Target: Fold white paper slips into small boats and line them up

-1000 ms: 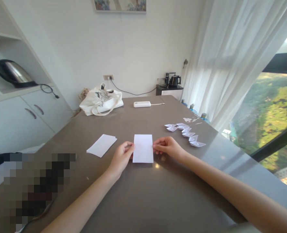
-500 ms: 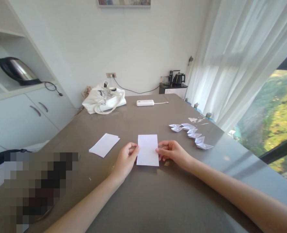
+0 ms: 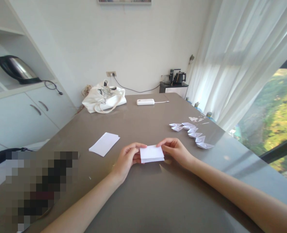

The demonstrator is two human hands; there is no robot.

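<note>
A white sheet of paper (image 3: 152,153), doubled over with its far half brought toward me, is held just above the table between my two hands. My left hand (image 3: 128,158) pinches its left side, forefinger along the top fold and thumb close by. At the top right corner, my right hand (image 3: 174,151) grips the paper between thumb and fingers. A stack of white paper sheets (image 3: 104,144) lies to the left of my left hand. Several folded white paper boats (image 3: 193,131) stand in a crooked line beyond my right hand.
On the brown table (image 3: 143,200), a white bag (image 3: 104,98) lies at the far left, and a white power bank (image 3: 145,102) with a short cable is near the far edge. Paper scraps (image 3: 195,119) lie by the right edge. A blurred patch (image 3: 40,191) covers the near left.
The sheet was flat and upright; now its far half is folded down toward me, so it looks about half as tall. Both hands have shifted to the fold.
</note>
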